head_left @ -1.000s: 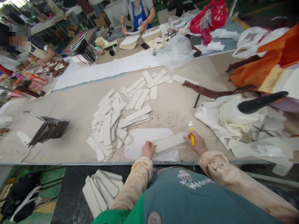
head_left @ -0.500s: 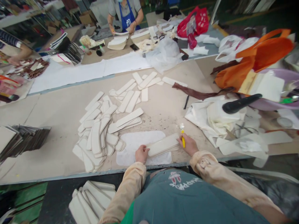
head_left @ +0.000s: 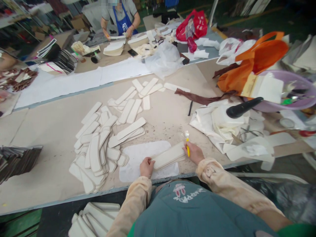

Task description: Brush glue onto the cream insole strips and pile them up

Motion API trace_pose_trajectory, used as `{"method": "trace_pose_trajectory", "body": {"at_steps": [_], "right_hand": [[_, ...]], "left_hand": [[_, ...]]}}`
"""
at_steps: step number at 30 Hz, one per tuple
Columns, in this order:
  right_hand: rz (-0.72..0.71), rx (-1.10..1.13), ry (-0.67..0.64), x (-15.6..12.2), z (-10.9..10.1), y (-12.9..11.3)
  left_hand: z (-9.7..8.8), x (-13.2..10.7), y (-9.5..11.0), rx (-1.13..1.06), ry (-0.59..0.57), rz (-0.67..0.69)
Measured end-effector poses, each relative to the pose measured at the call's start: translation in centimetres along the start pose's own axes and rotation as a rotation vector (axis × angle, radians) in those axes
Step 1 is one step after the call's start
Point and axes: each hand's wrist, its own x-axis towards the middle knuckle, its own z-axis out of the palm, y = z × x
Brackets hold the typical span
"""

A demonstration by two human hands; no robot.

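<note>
Near the table's front edge, a small stack of cream strips [head_left: 170, 156] with rounded corners lies slanted over a white sheet [head_left: 138, 151]. My left hand [head_left: 147, 167] is closed on the left end of this stack, thumb and fingertips pinching it. At the opposite end, my right hand [head_left: 194, 153] grips a yellow-handled brush [head_left: 188, 150], its whitish tip pointing away from me. The fingers of that hand also touch the right end of the strips. Many similar loose strips [head_left: 95, 151] are heaped on the table to the left of the sheet.
To the right stand a white container with a black handle [head_left: 243, 108], an orange bag [head_left: 254, 65] and a purple basin [head_left: 296, 102]. A dark stack [head_left: 19, 161] sits at far left. More pieces [head_left: 92, 220] lie below the table edge. Across the table, a person [head_left: 120, 23] handles pieces.
The camera view has turned slightly, so the table and its things appear shifted left. Both hands keep the same hold on the strips and the brush.
</note>
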Motion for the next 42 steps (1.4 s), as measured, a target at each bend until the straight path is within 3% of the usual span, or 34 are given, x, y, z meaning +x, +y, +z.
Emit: {"method": "trace_pose_trajectory", "body": {"at_steps": [8,11,15,18,24,31,37,42], "right_hand": [[-0.051,0.063,0.028,-0.1,-0.5,0.0],[-0.198,0.131,-0.021,-0.9,-0.2,-1.2],[-0.494,0.280,-0.194,-2.1,1.4,-3.6],[-0.575,0.325,-0.279,-2.5,2.6,-4.5],[-0.477,0.256,-0.190,-2.3,2.9,-1.5],[-0.296,0.153,-0.036,-2.7,0.7,3.0],[-0.245,0.203,0.100,-2.3,-1.5,2.3],[-0.210,0.450,0.111,-1.3,-3.9,0.0]], "left_hand": [[-0.3,0.1,0.4,0.018,-0.021,0.011],[-0.2,0.1,0.3,0.038,-0.007,0.028],[-0.1,0.3,0.1,0.062,-0.008,0.047],[0.0,0.5,-0.1,0.071,-0.009,0.058],[0.4,0.7,-0.4,0.098,0.036,0.090],[-0.1,0.3,0.5,0.046,0.013,0.019],[-1.0,-0.9,1.6,-0.227,0.084,0.026],[-3.1,-3.3,4.2,-0.634,0.005,0.239]]}}
